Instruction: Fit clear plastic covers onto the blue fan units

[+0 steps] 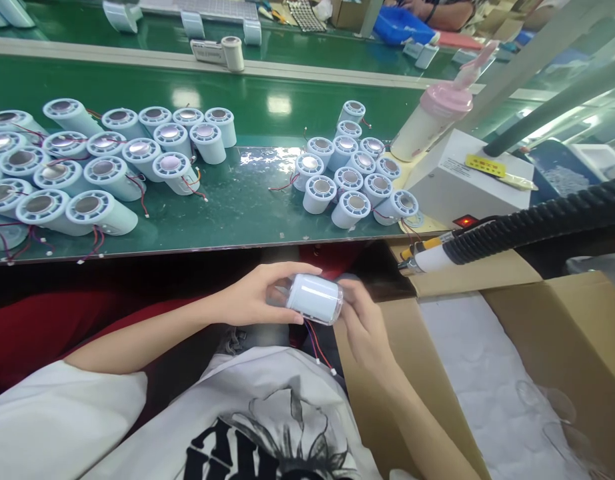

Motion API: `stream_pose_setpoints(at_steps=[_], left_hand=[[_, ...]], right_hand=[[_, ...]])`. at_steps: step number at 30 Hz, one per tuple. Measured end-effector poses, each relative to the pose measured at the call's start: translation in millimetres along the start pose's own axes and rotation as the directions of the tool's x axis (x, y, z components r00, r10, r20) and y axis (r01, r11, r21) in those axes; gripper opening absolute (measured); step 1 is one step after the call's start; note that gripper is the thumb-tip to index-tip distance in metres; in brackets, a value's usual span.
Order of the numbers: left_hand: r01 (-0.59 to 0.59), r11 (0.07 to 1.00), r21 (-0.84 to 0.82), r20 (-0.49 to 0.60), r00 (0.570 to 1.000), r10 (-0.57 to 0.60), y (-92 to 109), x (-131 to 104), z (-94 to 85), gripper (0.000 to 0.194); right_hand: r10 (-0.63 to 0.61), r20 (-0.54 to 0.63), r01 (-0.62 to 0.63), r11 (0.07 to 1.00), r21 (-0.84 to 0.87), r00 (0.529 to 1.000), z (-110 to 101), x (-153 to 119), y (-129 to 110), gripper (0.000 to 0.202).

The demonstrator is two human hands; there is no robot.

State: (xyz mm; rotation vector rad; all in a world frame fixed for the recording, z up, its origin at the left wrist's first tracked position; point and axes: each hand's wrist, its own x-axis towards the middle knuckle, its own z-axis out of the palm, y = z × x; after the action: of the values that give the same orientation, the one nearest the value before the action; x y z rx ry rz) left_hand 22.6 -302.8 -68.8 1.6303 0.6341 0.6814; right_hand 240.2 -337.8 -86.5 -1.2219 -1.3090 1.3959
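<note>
A glossy green bench (252, 220) is stretching across twelve o'clock, holding round, pale-blue cylinders (351, 209); the left hand (260, 293) and right hand (365, 323) are grasping a smooth, clear-rimmed tube (315, 298) between their fingers.

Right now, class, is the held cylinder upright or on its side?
On its side: the blue cylinder lies lengthwise between left hand and right hand.

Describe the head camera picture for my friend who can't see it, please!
A left hand and a right hand hold a light blue cylinder with dangling wires. Beyond, similar cylinders form two groups on a green table, with a pink-topped bottle at right.
</note>
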Motion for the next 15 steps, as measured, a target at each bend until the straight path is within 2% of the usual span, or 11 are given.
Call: stream_pose_setpoints(at_steps=[1,2,3,4,5,6,7,9,11,12,15], left_hand=[[0.035,0.999,-0.037,0.001,0.999,-0.035,0,0,0.3,0.067],[0.064,0.996,-0.066,0.010,0.998,-0.064,1,-1,0.5,0.067],[0.081,0.993,-0.085,0.016,0.997,-0.080,1,-1,0.4,0.066],[0.088,0.991,-0.097,0.023,0.996,-0.086,1,-1,0.2,0.065],[0.087,0.991,-0.101,0.034,0.996,-0.084,1,-1,-0.3,0.065],[0.074,0.992,-0.098,0.048,0.996,-0.070,1,-1,-1.1,0.065],[0.049,0.995,-0.087,0.061,0.997,-0.044,2,-1,-2.0,0.067],[-0.023,0.998,-0.057,0.094,0.995,0.029,3,-1,-4.0,0.071],[-0.077,0.996,-0.047,0.122,0.989,0.082,4,-1,-5.6,0.073],[-0.079,0.995,-0.065,0.130,0.988,0.087,4,-1,-6.0,0.072],[0.001,0.982,-0.191,0.153,0.988,0.028,1,-1,-5.2,0.070]], right_hand=[[-0.232,-0.036,0.225,0.964,-0.144,0.972,-3,-1,2,0.022],[-0.420,0.012,0.407,0.872,-0.272,0.907,-6,-3,4,0.038],[-0.534,0.104,0.533,0.768,-0.356,0.839,-8,-4,6,0.049],[-0.577,0.191,0.601,0.697,-0.392,0.794,-10,-4,6,0.055],[-0.575,0.237,0.620,0.688,-0.377,0.783,-12,-5,6,0.058],[-0.538,0.244,0.590,0.743,-0.316,0.807,-12,-5,5,0.057],[-0.469,0.229,0.514,0.832,-0.211,0.853,-12,-5,4,0.054],[-0.276,0.199,0.264,0.961,0.082,0.940,-10,-5,-1,0.052],[-0.112,0.217,0.043,0.953,0.300,0.970,-7,-5,-7,0.052],[-0.063,0.222,-0.016,0.941,0.338,0.973,-7,-5,-9,0.049],[-0.012,0.212,-0.052,0.955,0.291,0.977,-8,-5,-11,0.045]])
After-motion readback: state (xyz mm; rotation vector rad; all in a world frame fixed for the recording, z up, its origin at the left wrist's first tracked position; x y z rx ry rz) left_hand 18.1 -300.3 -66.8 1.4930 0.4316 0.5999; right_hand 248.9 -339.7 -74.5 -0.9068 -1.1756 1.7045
